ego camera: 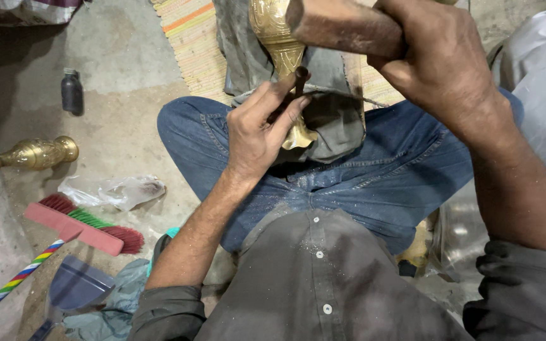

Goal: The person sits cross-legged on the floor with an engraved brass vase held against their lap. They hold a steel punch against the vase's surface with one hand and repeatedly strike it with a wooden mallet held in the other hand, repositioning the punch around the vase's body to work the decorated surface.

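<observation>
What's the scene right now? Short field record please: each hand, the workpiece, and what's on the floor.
left hand: shut on a dark punch, tip set against the workpiece
right hand: raised, shut on a wooden mallet above the punch
workpiece: engraved brass piece, resting on grey cloth over the lap
floor, camera's left: second brass piece, dark bottle, red-bristled broom, dustpan, crumpled plastic
under the work: striped mat
</observation>
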